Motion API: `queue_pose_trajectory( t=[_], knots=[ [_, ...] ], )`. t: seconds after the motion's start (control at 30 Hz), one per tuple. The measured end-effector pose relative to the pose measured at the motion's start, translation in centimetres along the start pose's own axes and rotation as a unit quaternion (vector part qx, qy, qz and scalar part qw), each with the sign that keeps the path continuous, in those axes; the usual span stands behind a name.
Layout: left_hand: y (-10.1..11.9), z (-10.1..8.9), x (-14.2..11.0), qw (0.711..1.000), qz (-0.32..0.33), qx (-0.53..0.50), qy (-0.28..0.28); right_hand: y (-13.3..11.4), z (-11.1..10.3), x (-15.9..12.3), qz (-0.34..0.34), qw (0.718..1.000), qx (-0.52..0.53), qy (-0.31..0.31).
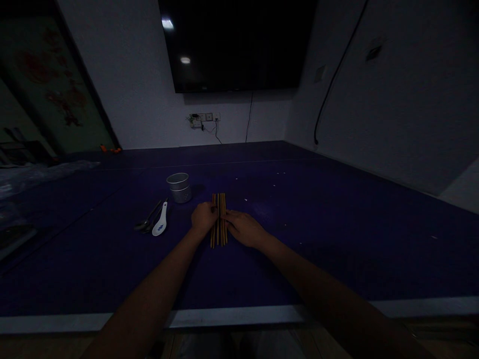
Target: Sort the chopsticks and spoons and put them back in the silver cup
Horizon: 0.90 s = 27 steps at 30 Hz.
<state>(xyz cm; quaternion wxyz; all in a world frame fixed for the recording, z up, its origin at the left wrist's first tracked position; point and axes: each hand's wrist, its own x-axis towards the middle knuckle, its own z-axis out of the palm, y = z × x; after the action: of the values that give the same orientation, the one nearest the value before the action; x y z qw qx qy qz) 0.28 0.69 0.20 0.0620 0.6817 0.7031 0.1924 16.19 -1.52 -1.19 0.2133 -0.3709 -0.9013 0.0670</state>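
Several yellowish wooden chopsticks (223, 237) lie side by side on the purple tabletop, pointing away from me. A darker gap splits them into two groups. My left hand (204, 218) is on the left group, its fingers curled in and closed at the chopsticks; its fingertips are partly hidden. From the right, my right hand (245, 228) rests with fingers stretched out, their tips touching the right group. Left of my hands stands a silver metal cup (179, 188) with small holes low in its side. A white soup spoon (160, 225) lies near it.
Beside the white spoon are metal spoons (142, 225). Clear plastic wrap (48, 172) lies at the far left. Small white bits are scattered on the purple tabletop (337, 239), which has a pale front edge. A television (239, 45) hangs on the wall behind. The room is dim.
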Motion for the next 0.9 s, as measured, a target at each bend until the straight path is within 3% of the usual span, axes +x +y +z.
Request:
queue_pose_trajectory(
  t=[0.27, 0.9],
  knots=[
    [-0.07, 0.19, 0.22, 1.000, 0.025, 0.000, 0.010, 0.00, -0.01, 0.05, 0.001, 1.000, 0.026, 0.010],
    [0.57, 0.30, 1.01, 0.985, 0.096, 0.144, -0.026, -0.41, -0.25, 0.08, 0.013, 0.999, -0.034, -0.015]
  ],
)
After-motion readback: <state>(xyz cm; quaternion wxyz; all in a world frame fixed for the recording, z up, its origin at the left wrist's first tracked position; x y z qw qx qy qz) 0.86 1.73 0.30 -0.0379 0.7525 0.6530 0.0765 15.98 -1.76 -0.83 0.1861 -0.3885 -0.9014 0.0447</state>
